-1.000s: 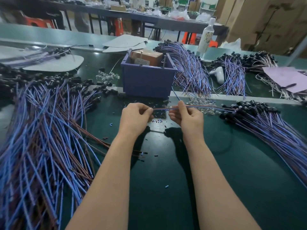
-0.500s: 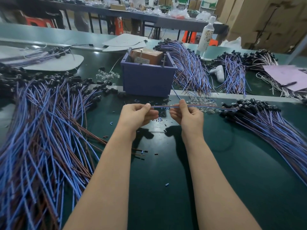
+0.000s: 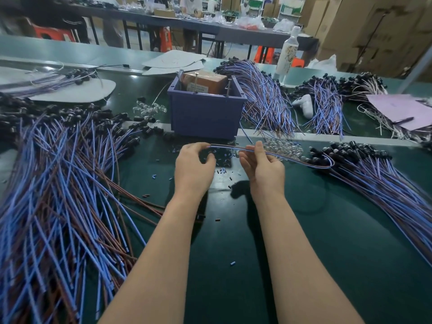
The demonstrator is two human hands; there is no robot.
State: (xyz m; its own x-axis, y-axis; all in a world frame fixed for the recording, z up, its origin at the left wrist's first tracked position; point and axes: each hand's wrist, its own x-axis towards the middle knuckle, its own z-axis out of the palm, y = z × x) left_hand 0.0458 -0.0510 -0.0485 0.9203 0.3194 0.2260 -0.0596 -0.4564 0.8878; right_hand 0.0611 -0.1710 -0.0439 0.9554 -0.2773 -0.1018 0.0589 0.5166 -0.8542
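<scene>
Between the two hands, a thin wire pair [image 3: 233, 148] — one blue strand and one brown — stretches in the air just above the green table [image 3: 304, 242]. The right hand [image 3: 264, 168] is turned palm up, and its thumb and fingers pinch the wire pair. From that hand the wire pair runs on outward, away from the other hand. It bends round in a loop and goes into the wire pile with black caps [image 3: 378, 174] that lies off to the right hand's outer side. The other end of the wire pair reaches the left hand [image 3: 195, 166], right at the tip of its pointer finger. That hand's fingers are bent and its thumb sits a little below the wire end, but I cannot tell if it really grips the wire or only touches it. Under the gap between the hands, small dark bits [image 3: 222, 170] lie scattered on the table. Just past the hands stands a purple box [image 3: 205, 115] with a brown carton [image 3: 205, 81] inside it. Just past the right hand, near its thumb, sits a heap of clear little bulbs [image 3: 284, 147]. Out beyond the left hand's outer side spreads a big pile of blue and brown wires [image 3: 58, 195] — much bigger than the one by the right hand.
</scene>
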